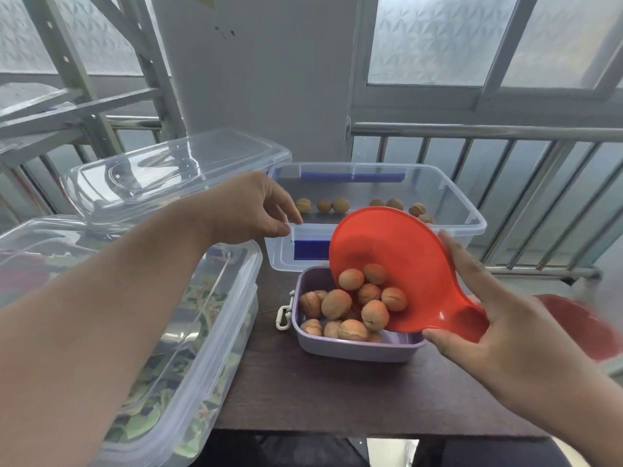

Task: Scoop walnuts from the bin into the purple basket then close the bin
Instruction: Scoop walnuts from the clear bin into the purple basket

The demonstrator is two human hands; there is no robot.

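My right hand grips the handle of a red scoop, tilted down over the purple basket. Several walnuts are sliding off the scoop into the basket, which holds several more. Behind it stands the clear bin, lid off, with several walnuts left on its bottom. My left hand pinches the bin's near left rim. The bin's clear lid lies to the left, on top of other containers.
A large clear lidded box with green and mixed contents fills the left side of the dark table. A red round object sits at the right edge. A metal railing and windows are behind.
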